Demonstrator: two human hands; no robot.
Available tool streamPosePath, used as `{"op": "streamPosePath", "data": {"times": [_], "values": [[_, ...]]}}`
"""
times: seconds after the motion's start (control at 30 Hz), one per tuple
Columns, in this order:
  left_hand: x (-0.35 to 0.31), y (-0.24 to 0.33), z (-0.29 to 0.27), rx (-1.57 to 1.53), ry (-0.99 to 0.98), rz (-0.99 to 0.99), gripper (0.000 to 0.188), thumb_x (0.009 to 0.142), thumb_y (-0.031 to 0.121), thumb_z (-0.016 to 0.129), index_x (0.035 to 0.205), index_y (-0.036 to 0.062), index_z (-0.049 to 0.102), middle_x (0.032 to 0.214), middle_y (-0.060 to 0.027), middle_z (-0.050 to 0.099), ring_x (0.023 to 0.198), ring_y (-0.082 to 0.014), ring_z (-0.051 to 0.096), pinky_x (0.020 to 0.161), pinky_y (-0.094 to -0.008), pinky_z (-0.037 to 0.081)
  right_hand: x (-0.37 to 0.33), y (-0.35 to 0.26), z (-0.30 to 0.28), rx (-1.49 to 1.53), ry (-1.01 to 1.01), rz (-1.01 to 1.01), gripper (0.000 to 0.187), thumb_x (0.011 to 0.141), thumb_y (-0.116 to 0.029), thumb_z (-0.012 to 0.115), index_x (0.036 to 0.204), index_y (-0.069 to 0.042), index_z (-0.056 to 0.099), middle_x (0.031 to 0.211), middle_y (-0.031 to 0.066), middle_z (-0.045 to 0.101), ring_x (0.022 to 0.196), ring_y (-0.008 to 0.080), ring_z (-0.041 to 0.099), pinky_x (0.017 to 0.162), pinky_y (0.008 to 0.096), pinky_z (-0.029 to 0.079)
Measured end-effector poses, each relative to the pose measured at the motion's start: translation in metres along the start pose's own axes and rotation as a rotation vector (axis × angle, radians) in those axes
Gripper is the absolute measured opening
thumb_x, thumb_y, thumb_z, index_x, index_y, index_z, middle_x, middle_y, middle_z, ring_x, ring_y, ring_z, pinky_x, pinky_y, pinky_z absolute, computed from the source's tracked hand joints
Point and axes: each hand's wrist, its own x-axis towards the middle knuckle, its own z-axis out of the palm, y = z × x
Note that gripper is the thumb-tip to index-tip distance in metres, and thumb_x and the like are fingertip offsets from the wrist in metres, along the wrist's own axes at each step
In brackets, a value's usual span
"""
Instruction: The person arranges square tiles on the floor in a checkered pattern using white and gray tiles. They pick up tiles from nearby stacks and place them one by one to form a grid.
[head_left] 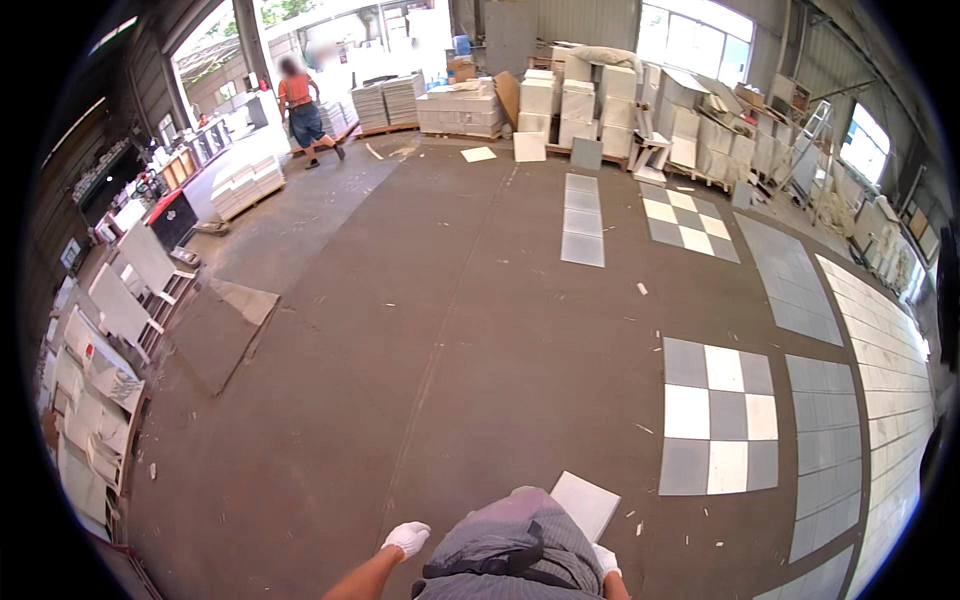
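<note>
My left hand (408,540), in a white glove, hangs beside my body with its fingers curled together and nothing seen in it. On the other side, my right hand (605,560), also gloved in white, is at the lower edge of a pale square tile (586,506). The hand appears closed on that edge, though my body and clothing hide part of the grip. The tile sticks out past my right side, tilted. To the right of it, grey and white tiles lie on the floor in a checkered square (686,412).
Farther off lie a strip of grey tiles (583,222) and another checkered patch (660,211). Long grey (825,440) and cream tile rows (890,400) run along the right. Stacked slabs (460,112) line the back. Leaning panels (120,300) stand left. A person (302,105) walks at the back left.
</note>
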Motion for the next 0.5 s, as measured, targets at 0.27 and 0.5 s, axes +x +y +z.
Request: {"op": "streamPosePath", "data": {"times": [0.27, 0.5], "values": [[0.03, 0.017, -0.026, -0.137, -0.041, -0.192, 0.044, 0.09, 0.037, 0.047, 0.117, 0.0088, 0.067, 0.115, -0.0145, 0.068, 0.106, -0.0328, 0.063, 0.093, -0.0403, 0.048, 0.071, -0.047, -0.06, 0.0, -0.12, -0.072, 0.042, 0.091, -0.042, 0.047, 0.107, -0.01, 0.069, 0.096, 0.018, 0.071, 0.089, 0.0361, 0.069, 0.069, 0.0446, 0.052], [0.101, 0.016, -0.038, -0.209, -0.118, -0.359, 0.033, 0.084, 0.03, 0.052, 0.099, 0.0065, 0.07, 0.087, -0.0124, 0.071, 0.08, -0.0274, 0.068, 0.074, -0.0421, 0.052, 0.191, -0.127, -0.145, 0.169, -0.304, -0.028, 0.039, 0.092, -0.039, 0.046, 0.108, -0.011, 0.067, 0.096, 0.0156, 0.071, 0.084, 0.034, 0.069, 0.066, 0.0435, 0.052]]}}
